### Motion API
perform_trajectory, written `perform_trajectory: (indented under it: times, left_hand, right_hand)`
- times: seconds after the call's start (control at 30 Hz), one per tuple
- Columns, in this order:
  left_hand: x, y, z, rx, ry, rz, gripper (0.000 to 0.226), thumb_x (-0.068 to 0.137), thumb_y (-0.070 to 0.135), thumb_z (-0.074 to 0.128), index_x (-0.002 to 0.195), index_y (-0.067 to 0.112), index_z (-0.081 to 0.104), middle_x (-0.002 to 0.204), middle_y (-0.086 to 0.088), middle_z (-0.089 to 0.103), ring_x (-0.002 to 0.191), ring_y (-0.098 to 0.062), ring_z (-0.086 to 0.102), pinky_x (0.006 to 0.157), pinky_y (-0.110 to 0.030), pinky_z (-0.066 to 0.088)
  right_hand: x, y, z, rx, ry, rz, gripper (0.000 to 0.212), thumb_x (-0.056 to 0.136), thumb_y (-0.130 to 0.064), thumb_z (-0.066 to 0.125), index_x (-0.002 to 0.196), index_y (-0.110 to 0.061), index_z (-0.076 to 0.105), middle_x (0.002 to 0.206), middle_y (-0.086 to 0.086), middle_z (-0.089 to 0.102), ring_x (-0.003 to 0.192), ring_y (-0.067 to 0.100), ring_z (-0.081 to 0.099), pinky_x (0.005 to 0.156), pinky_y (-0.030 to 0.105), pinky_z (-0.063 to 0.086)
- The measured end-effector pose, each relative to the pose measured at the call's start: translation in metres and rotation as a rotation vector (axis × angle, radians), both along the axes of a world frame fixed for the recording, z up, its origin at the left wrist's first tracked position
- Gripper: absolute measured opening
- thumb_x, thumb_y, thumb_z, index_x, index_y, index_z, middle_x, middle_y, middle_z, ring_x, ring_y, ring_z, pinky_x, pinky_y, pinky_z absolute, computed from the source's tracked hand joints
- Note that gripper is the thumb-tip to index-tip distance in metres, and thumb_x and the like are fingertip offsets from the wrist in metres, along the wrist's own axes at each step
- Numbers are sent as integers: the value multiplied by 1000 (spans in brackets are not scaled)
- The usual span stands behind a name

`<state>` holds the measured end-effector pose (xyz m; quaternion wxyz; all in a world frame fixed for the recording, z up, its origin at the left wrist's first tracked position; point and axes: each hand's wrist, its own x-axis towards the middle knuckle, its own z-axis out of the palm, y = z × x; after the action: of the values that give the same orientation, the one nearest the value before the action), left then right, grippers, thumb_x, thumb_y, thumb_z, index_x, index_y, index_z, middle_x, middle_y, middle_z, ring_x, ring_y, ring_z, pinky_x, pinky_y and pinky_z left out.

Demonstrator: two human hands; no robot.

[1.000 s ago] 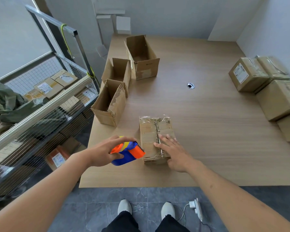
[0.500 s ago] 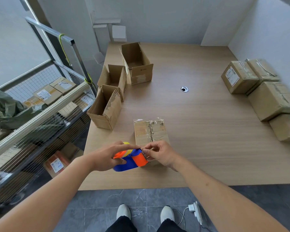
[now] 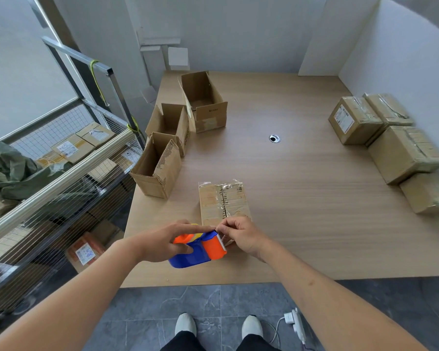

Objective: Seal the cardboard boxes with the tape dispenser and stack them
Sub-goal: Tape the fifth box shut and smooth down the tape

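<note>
We see a blue and orange plastic tape dispenser [image 3: 200, 249] with a yellow part on top and a white toothed blade at its front edge, held just above the near edge of the light wooden table [image 3: 302, 198]. The left hand [image 3: 167, 241] grips its body, forefinger laid straight along the top. The right hand [image 3: 241, 235] pinches with thumb and forefinger at the blade end; we cannot tell whether tape is between them. Just beyond the hands lies one closed brown cardboard box [image 3: 223, 202], its flaps shut and clear tape over its far end. Three open brown cardboard boxes [image 3: 160, 165] stand at the table's left; we see nothing in them. Four sealed taped cardboard boxes [image 3: 401, 153] are grouped along the right wall.
</note>
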<state>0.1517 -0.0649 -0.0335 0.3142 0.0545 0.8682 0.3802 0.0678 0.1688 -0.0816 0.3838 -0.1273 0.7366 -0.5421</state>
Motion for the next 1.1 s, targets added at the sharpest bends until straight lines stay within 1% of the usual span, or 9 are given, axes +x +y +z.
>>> perform_trajectory:
  times: [0.17, 0.3, 0.37, 0.47, 0.53, 0.6, 0.7, 0.93, 1.1]
  left_hand:
    - [3, 1, 0, -2, -8, 5, 70, 100, 19, 60, 136, 74, 36, 130, 16, 47, 119, -12, 47, 105, -37, 40]
    - [6, 6, -2, 10, 11, 7, 71, 100, 19, 61, 136, 75, 36, 125, 17, 49, 115, -5, 46, 97, -24, 38]
    - [8, 9, -6, 7, 11, 0, 69, 100, 22, 61, 135, 76, 35, 127, 16, 50, 117, -8, 47, 99, -26, 39]
    - [10, 15, -11, -18, 8, -6, 65, 102, 30, 58, 136, 78, 31, 125, 13, 51, 115, -14, 50, 104, -39, 41]
    - [12, 21, -15, -48, 42, -25, 62, 105, 34, 52, 139, 78, 24, 120, 9, 50, 107, -15, 51, 99, -38, 43]
    - [13, 25, -18, -73, 79, -39, 59, 108, 36, 44, 142, 76, 17, 115, 5, 48, 99, -16, 51, 95, -36, 43]
    - [12, 15, -20, -117, 101, -51, 59, 109, 36, 40, 144, 75, 14, 112, 4, 48, 96, -16, 51, 93, -35, 42]
    - [18, -28, -27, -192, -10, -34, 53, 110, 36, 37, 144, 73, 19, 113, 7, 49, 99, -12, 52, 88, -27, 40]
    - [9, -26, -49, -215, -45, -13, 52, 110, 39, 36, 139, 78, 18, 114, 7, 50, 100, -15, 53, 96, -38, 43]
  right_hand:
    - [3, 13, 8, -76, -179, 5, 36, 109, -33, 47, 96, -12, 74, 94, 8, 74, 82, 19, 69, 76, 31, 57]
    - [5, 18, -7, -63, 21, 15, 18, 96, -20, 71, 102, -3, 75, 94, 18, 76, 82, 22, 71, 84, 40, 62]
    - [7, 21, -15, -60, 106, -34, 11, 93, -15, 75, 98, -6, 79, 89, 16, 77, 78, 25, 72, 82, 43, 62]
    - [15, 24, -24, -6, 199, -117, 8, 91, -11, 76, 95, -10, 82, 86, 8, 78, 79, 23, 74, 77, 38, 62]
    - [20, 27, -29, 59, 260, -171, 10, 90, -9, 75, 93, -15, 83, 83, -1, 78, 79, 17, 74, 75, 34, 61]
    - [24, 30, -33, 76, 293, -210, 15, 89, -8, 74, 88, -19, 83, 76, -4, 77, 69, 14, 70, 69, 34, 59]
    - [23, 36, -31, 95, 292, -293, 12, 88, -11, 77, 83, -20, 83, 67, -1, 74, 56, 11, 62, 65, 36, 57]
    - [1, 91, -37, 224, 234, -491, 18, 90, -13, 78, 76, -26, 80, 68, -3, 74, 53, 13, 61, 67, 42, 61]
    - [-9, 87, -59, 328, 239, -481, 20, 89, -20, 78, 74, -33, 78, 69, -11, 74, 53, 4, 59, 68, 40, 61]
